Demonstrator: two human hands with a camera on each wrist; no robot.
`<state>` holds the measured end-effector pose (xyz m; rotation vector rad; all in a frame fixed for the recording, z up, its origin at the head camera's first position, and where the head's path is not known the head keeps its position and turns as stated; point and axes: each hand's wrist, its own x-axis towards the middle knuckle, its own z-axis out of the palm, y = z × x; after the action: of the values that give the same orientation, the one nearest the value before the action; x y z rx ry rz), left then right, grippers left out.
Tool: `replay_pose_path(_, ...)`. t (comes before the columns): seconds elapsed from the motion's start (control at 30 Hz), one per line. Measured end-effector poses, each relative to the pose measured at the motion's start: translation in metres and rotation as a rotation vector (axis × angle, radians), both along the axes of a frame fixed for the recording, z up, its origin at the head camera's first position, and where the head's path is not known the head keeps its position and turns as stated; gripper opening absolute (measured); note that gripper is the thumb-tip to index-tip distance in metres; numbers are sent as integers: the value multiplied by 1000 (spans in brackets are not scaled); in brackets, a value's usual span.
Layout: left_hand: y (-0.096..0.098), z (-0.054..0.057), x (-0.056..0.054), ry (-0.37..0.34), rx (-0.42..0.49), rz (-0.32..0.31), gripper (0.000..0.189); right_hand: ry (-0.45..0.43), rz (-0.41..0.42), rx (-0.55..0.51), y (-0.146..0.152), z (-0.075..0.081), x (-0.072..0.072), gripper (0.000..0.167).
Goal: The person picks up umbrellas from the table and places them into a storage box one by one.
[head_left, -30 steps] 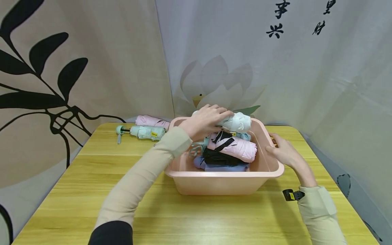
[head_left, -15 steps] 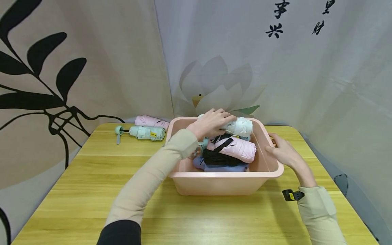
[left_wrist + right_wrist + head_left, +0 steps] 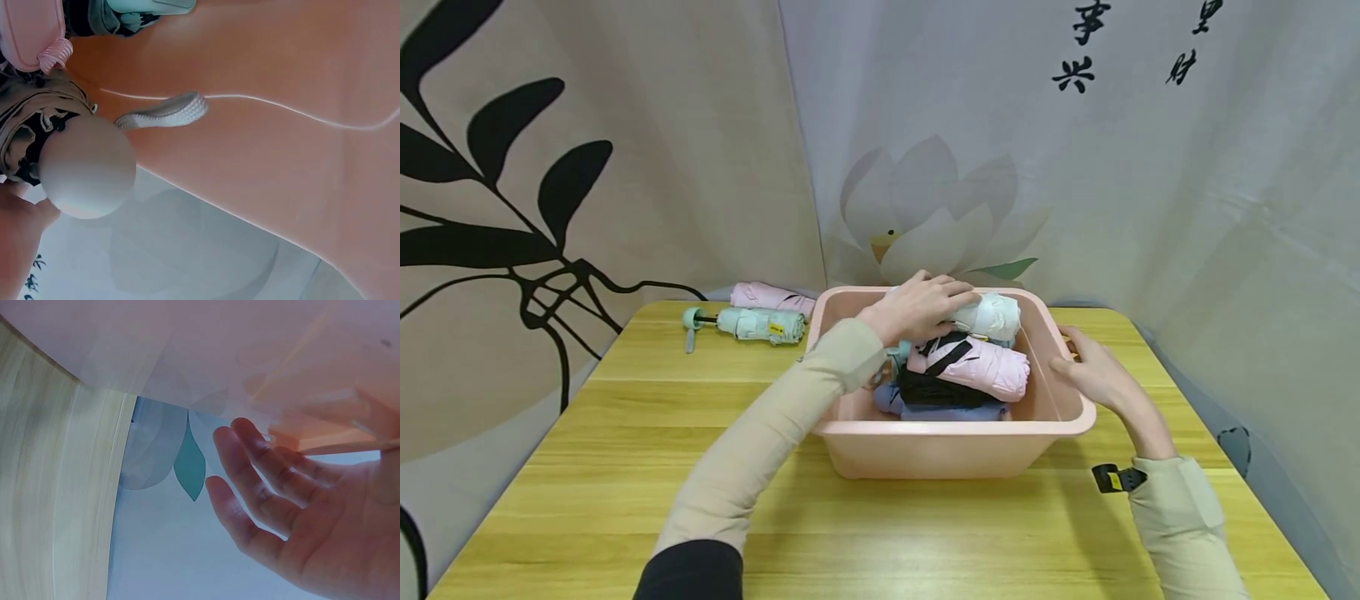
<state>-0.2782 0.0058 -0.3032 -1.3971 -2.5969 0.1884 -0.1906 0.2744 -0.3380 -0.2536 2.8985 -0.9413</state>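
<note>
My left hand [image 3: 919,308] holds a white folded umbrella [image 3: 991,317] from above, at the back of a pink plastic basin [image 3: 940,454]. Its round white handle [image 3: 87,165] and loose wrist strap [image 3: 165,112] show in the left wrist view. Beneath and in front of it in the basin lie a pink folded umbrella [image 3: 988,368] with black straps, a black one [image 3: 940,388] and a blue one [image 3: 951,412]. A light green umbrella part is mostly hidden among them. My right hand [image 3: 1097,367] grips the basin's right rim, thumb inside, fingers along the outer wall.
Left of the basin, a mint green folded umbrella [image 3: 762,325] with its handle pulled out lies on the wooden table [image 3: 625,467]. Behind it rests another pink folded umbrella [image 3: 771,297], partly hidden by the basin. A printed curtain [image 3: 715,150] hangs behind the table.
My left hand has moved slightly down and to the right with the white umbrella, lowering it into the basin, and now is nearly still. My right hand has stayed on the rim.
</note>
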Motion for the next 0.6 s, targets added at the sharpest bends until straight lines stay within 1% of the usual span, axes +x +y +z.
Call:
replay_pose_path(0.17,-2,2,2,-12,7,-3,51,0,0,2,0,0,0,60)
replay_pose_path(0.3,-5,7,5,-53,45,14,49,5,-2,4,0,0,1,59)
replay_pose_path(0.43,-15,15,8,-119,134,53,47,4,-4,2,0,0,1,60)
replay_pose_path(0.6,-34,31,4,-195,230,113,46,-1,-4,-1,0,0,2,60)
